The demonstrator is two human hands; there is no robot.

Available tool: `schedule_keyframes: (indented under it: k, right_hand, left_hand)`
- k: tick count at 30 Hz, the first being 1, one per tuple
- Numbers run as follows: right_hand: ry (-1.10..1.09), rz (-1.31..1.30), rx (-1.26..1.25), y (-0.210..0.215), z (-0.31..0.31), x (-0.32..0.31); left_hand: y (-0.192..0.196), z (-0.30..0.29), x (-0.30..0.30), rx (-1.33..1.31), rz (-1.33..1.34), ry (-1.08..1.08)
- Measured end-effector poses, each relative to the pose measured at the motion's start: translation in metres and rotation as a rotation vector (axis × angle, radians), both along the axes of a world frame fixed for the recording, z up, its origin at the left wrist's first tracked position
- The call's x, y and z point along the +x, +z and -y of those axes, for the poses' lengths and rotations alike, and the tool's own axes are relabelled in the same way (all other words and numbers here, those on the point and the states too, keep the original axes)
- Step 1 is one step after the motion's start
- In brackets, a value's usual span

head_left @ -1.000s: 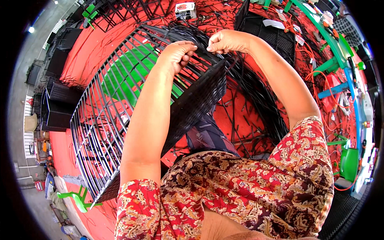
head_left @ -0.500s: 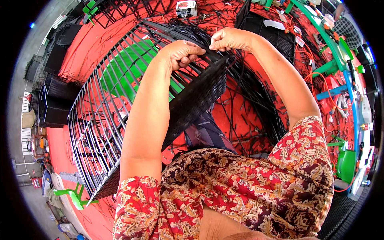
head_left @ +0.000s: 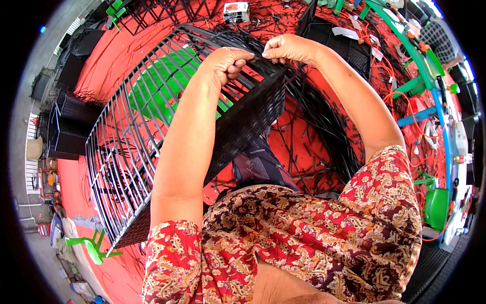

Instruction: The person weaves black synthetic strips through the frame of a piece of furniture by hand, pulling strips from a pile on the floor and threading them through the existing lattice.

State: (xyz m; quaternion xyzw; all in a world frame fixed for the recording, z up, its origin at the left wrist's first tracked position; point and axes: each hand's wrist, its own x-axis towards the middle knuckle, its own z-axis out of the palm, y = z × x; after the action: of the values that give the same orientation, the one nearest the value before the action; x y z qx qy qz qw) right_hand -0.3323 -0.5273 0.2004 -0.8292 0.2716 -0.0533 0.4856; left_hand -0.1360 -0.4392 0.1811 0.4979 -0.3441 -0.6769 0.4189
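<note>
A large frame of dark metal bars (head_left: 121, 167) slants across my lap, with a black woven panel (head_left: 248, 121) along its side nearest me. Both my hands meet at the frame's far upper corner. My left hand (head_left: 227, 64) is closed in a pinch, its other fingers curled, above the bars. Close to its right, my right hand (head_left: 289, 49) pinches too, thumb against forefinger. A thin black strip appears to run between the fingertips; much of it blends into the dark frame. Long loose black strips (head_left: 329, 116) trail down beside the panel on the right.
A green stool (head_left: 159, 83) shows behind the bars. Strip scraps litter the red floor (head_left: 298, 147). Black woven pieces (head_left: 76, 124) stand at left, a small green chair (head_left: 92, 247) at lower left. Green and blue posts with orange cords (head_left: 387, 99) line the right side.
Both hands have shifted slightly left, and a small gap has opened between their fingertips. The frame has hardly moved.
</note>
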Motion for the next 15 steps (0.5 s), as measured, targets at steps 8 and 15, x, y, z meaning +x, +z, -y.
schedule_keyframes:
  k: [8,15]
  right_hand:
    - [-0.242,0.156,-0.321,-0.017,0.029,-0.028]
    - [-0.708,0.482,0.075,-0.131,-0.005,-0.142]
  left_hand:
    - [0.01,-0.01,-0.001,-0.131,0.28,0.079]
    - [0.0,-0.02,0.016,-0.107,0.264,0.093]
